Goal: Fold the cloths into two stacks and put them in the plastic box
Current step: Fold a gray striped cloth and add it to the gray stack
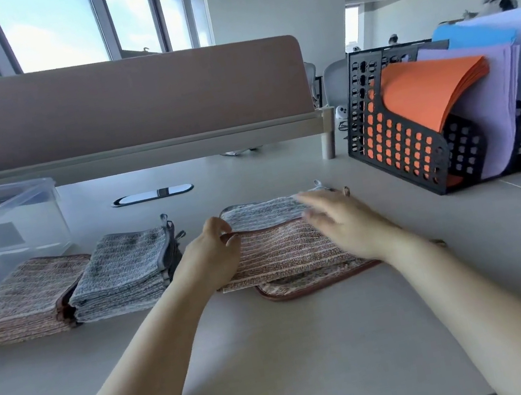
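A brown striped cloth (288, 251) lies folded over in the middle of the table, on top of a grey cloth (263, 212) and another brown cloth (305, 284) that sticks out at the front. My left hand (212, 256) pinches the far left edge of the folded brown cloth. My right hand (343, 222) lies flat on its right part, fingers spread and blurred. To the left stand a stack of folded brown cloths (23, 300) and a stack of folded grey cloths (126, 271), side by side. The clear plastic box (2, 222) stands at the far left.
A black mesh file rack (417, 148) with orange, purple and blue paper stands at the right. A brown desk divider (127, 102) runs along the back. An oval cable port (152, 194) sits in the tabletop behind the cloths.
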`<control>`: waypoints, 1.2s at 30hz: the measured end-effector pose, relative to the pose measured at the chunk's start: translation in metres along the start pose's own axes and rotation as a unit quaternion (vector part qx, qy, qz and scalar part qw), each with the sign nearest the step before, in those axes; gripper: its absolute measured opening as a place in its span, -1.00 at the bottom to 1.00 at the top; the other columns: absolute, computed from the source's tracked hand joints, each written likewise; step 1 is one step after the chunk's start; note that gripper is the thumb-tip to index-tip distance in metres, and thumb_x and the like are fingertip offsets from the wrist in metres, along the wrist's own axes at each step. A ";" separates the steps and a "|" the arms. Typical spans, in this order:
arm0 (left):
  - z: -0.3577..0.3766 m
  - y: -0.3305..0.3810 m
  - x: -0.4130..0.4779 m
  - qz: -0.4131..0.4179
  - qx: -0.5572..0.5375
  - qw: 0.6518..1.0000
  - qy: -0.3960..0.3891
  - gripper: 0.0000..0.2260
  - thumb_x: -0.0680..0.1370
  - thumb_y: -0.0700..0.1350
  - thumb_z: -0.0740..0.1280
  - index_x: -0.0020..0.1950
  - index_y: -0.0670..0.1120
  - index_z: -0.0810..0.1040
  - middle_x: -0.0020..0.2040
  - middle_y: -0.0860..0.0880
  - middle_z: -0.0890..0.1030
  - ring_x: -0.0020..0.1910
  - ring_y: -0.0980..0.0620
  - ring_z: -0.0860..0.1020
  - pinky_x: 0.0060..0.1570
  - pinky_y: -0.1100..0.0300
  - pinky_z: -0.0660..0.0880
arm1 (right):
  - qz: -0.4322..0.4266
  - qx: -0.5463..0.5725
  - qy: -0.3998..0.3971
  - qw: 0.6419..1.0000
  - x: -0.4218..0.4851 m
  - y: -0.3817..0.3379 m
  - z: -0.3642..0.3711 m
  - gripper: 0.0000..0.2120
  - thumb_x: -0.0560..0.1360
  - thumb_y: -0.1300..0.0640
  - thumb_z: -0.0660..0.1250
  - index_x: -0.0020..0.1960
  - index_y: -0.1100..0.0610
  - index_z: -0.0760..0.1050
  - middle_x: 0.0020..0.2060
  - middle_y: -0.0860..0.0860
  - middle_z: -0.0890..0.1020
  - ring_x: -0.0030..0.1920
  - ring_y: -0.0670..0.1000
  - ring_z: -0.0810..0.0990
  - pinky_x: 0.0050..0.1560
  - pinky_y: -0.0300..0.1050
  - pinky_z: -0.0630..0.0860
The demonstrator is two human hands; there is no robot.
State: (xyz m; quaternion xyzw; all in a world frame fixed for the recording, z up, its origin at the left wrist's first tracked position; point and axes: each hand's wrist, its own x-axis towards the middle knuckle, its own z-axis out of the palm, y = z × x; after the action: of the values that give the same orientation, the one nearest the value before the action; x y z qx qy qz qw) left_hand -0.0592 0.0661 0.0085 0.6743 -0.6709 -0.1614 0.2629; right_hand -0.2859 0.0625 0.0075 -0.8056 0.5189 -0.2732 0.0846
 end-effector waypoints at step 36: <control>0.050 0.044 0.004 0.296 0.065 0.947 -0.109 -0.61 0.60 0.13 0.14 0.44 0.23 0.27 0.55 0.15 0.09 0.53 0.03 0.03 0.48 -0.04 0.04 | 0.341 0.250 0.071 0.904 -0.009 0.044 -0.041 -0.98 0.39 0.22 0.45 -0.21 0.16 0.62 -0.23 0.11 0.67 -0.21 0.07 0.57 -0.07 0.00 0.55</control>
State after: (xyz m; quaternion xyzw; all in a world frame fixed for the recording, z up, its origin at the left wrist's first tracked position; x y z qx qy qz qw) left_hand -0.1238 0.0566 -0.0060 0.4392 -0.8740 -0.1046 0.1795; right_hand -0.3452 0.0572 0.0201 -0.5104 0.6811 -0.4051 0.3338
